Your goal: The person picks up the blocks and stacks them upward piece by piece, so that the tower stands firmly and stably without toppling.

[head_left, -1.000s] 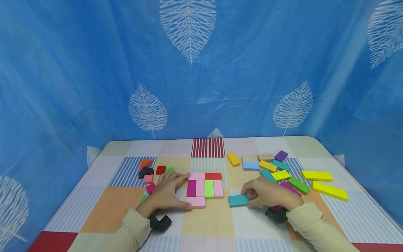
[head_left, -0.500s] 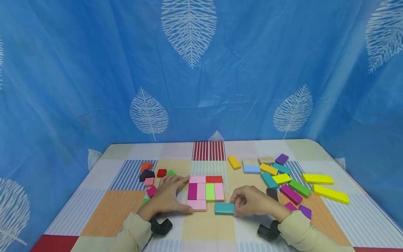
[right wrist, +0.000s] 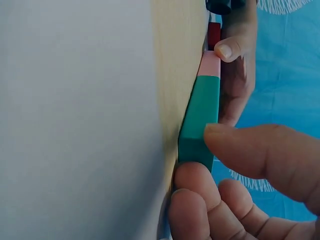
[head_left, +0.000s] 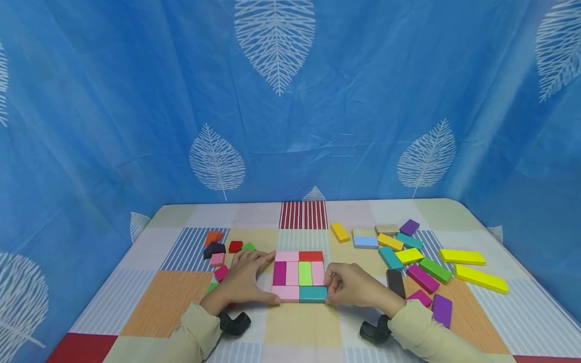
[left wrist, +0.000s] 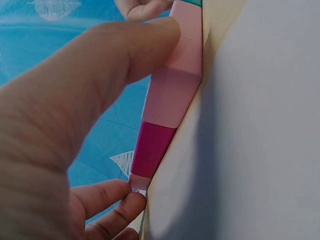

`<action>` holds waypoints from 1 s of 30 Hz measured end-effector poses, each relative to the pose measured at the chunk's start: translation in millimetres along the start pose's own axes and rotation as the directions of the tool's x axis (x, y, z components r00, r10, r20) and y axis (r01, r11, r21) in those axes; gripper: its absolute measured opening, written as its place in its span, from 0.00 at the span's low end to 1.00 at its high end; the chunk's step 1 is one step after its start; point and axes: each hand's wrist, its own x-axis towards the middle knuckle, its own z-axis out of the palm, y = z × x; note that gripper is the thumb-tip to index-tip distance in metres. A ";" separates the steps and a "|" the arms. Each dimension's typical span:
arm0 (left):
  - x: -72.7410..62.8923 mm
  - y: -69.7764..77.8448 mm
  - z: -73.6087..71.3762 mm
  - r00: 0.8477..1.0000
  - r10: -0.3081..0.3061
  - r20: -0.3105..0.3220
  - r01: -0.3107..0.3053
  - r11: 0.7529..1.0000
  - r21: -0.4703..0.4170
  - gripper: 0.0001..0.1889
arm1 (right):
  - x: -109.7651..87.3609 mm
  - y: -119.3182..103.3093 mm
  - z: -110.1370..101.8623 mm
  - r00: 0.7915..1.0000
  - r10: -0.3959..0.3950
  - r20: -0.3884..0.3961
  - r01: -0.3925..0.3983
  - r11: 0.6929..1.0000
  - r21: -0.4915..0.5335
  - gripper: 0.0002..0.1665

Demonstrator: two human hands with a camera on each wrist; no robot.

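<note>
Flat toy blocks lie side by side as a rectangle between the hands. Its far row has a pink block point(head_left: 287, 256) and a red block point(head_left: 310, 256); several upright ones in pink, magenta and lime green point(head_left: 305, 273) make the middle. At the near side, a pink block point(head_left: 286, 293) meets a teal block point(head_left: 312, 294). My right hand point(head_left: 351, 285) pinches the teal block's right end, thumb point(right wrist: 250, 145) on its near edge. My left hand point(head_left: 245, 277) spans the rectangle's left side, thumb point(left wrist: 135, 47) on the near pink block, fingertips at the far corner.
Left of the rectangle lie small loose blocks, among them an orange one point(head_left: 213, 237) and a black one point(head_left: 214, 249). Many more are scattered at the right, including long yellow bars point(head_left: 481, 278). Black curved devices point(head_left: 375, 330) sit at both wrists. A blue curtain point(head_left: 345, 101) hangs behind.
My right hand has brought the teal block leftward until it sits against the near pink block, under the lime and pink ones. My left hand keeps its place.
</note>
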 end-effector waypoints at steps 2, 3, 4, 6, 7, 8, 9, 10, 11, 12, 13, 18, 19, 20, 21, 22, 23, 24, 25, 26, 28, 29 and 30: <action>0.1 0.1 -0.5 1.000 0.001 -0.003 -0.001 1.000 0.001 0.62 | 0.6 -0.5 0.8 1.000 -0.003 -0.004 0.003 1.000 -0.007 0.16; 0.2 0.0 -0.9 1.000 0.003 -0.004 -0.003 1.000 0.002 0.61 | 0.9 -0.6 1.1 1.000 -0.012 -0.008 0.011 1.000 -0.010 0.16; 0.4 0.0 -1.2 1.000 0.003 -0.003 -0.003 1.000 0.002 0.61 | 1.3 -0.4 1.8 1.000 -0.019 -0.010 0.019 1.000 -0.015 0.16; 0.7 -0.3 -1.5 1.000 0.005 -0.002 -0.005 1.000 0.003 0.61 | 2.2 -0.6 3.4 0.999 -0.041 -0.021 0.040 0.999 -0.035 0.16; 0.8 -0.4 -1.5 1.000 0.004 -0.001 -0.004 1.000 0.003 0.61 | 3.0 -0.4 4.3 0.998 -0.055 -0.028 0.053 0.997 -0.048 0.17; 0.8 -0.5 -1.5 1.000 0.005 0.000 -0.005 1.000 0.004 0.61 | 3.7 0.1 5.0 0.997 -0.066 -0.034 0.064 0.996 -0.061 0.17; 0.8 -0.6 -1.3 1.000 0.005 0.002 -0.005 1.000 0.004 0.61 | 4.8 0.8 5.3 0.997 -0.074 -0.035 0.071 0.995 -0.076 0.18; 0.9 -0.5 -1.0 1.000 0.003 0.004 -0.003 1.000 0.003 0.61 | 6.1 1.1 4.7 0.997 -0.078 -0.026 0.076 0.993 -0.087 0.19; 0.9 -0.4 -0.7 1.000 0.002 0.005 -0.002 1.000 0.003 0.61 | 7.5 2.1 2.5 0.996 -0.090 -0.006 0.089 0.991 -0.102 0.19; 0.8 -0.5 -0.3 1.000 0.002 0.006 -0.002 1.000 0.002 0.61 | 9.0 2.4 -0.7 0.996 -0.091 0.019 0.092 0.991 -0.098 0.19; 0.9 -0.5 0.2 1.000 0.002 0.007 -0.002 1.000 0.000 0.61 | 10.7 2.8 -4.9 0.995 -0.088 0.048 0.092 0.992 -0.087 0.18; 0.8 -1.0 1.4 1.000 0.002 -0.001 -0.002 1.000 -0.002 0.61 | 23.5 8.4 -36.2 0.996 -0.055 0.063 0.056 0.998 -0.019 0.10; 0.7 -1.2 1.5 1.000 0.004 -0.003 -0.004 1.000 0.000 0.61 | 27.0 11.9 -42.3 0.998 -0.060 0.024 0.061 0.998 -0.032 0.08; 0.8 -1.3 1.8 1.000 0.005 -0.004 -0.005 1.000 0.002 0.61 | 30.5 15.8 -48.0 0.997 -0.071 -0.024 0.070 0.996 -0.054 0.08; 0.8 -1.4 2.1 1.000 0.006 -0.005 -0.006 1.000 0.005 0.61 | 34.2 20.0 -53.1 0.994 -0.079 -0.075 0.073 0.994 -0.080 0.07; 0.6 -1.4 2.4 1.000 0.007 -0.005 -0.006 1.000 0.008 0.61 | 38.2 24.4 -57.7 0.988 -0.093 -0.121 0.080 0.990 -0.114 0.08; 0.5 -1.3 2.6 1.000 0.007 -0.005 -0.007 1.000 0.009 0.61 | 41.9 29.0 -61.8 0.981 -0.105 -0.161 0.082 0.986 -0.146 0.08; 0.4 -1.1 2.8 1.000 0.009 -0.002 -0.009 1.000 0.008 0.61 | 45.8 33.0 -65.4 0.974 -0.114 -0.194 0.081 0.982 -0.172 0.09; 0.3 -1.0 2.9 1.000 0.010 -0.002 -0.010 1.000 0.007 0.61 | 49.4 36.4 -68.8 0.970 -0.105 -0.221 0.064 0.981 -0.184 0.10; 0.1 -0.9 3.0 1.000 0.012 -0.002 -0.012 1.000 0.005 0.61 | 53.0 39.4 -71.7 0.967 -0.092 -0.239 0.045 0.980 -0.194 0.11; -0.3 -0.7 2.6 1.000 0.017 -0.003 -0.017 1.000 0.001 0.61 | 60.0 44.8 -77.2 0.965 -0.067 -0.252 0.014 0.978 -0.207 0.13; -0.2 -0.7 2.4 1.000 0.019 -0.004 -0.019 1.000 -0.001 0.61 | 63.3 47.1 -80.0 0.967 -0.054 -0.248 0.000 0.978 -0.211 0.15; -0.1 -0.8 2.2 1.000 0.021 -0.005 -0.021 1.000 -0.002 0.61 | 66.4 49.3 -82.7 0.970 -0.043 -0.240 -0.010 0.977 -0.215 0.17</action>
